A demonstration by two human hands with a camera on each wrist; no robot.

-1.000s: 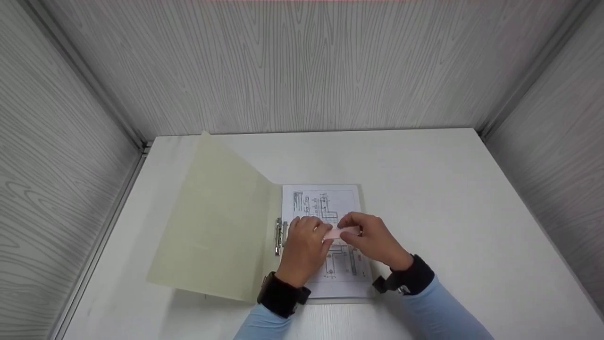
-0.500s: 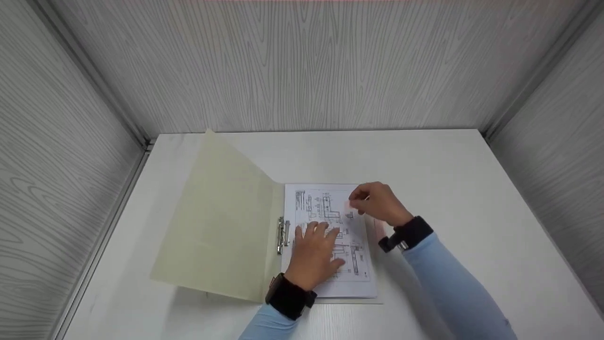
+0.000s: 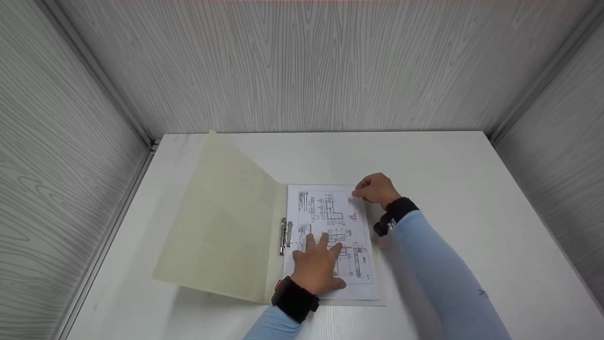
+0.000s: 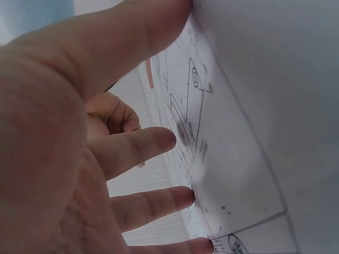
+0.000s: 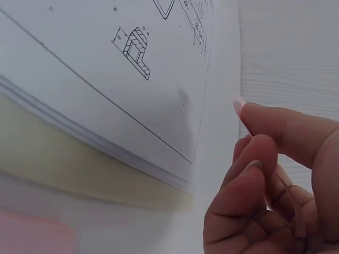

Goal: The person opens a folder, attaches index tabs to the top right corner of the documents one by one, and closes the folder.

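Note:
A cream folder (image 3: 222,222) lies with its cover raised to the left. On its right side is a stack of white sheets (image 3: 351,289) printed with technical drawings. My left hand (image 3: 317,271) rests spread on the lower part of the top sheet; in the left wrist view its fingertips (image 4: 183,194) touch the paper. At the sheet's upper right corner, my right hand (image 3: 377,189) pinches a small pink paper slip (image 5: 238,107) between thumb and fingers. Most of the slip is hidden by the fingers.
A metal clip (image 3: 284,236) sits along the folder's spine. A pink piece (image 5: 32,233), perhaps a pad of notes, lies on the white table (image 3: 472,198) beside the folder's right edge, partly behind my right wrist. Wood-grain panels (image 3: 302,66) enclose the table.
My right hand has moved from the middle of the page up to its top right corner with the pink slip. My left hand has let go, spread out and slid lower on the sheet.

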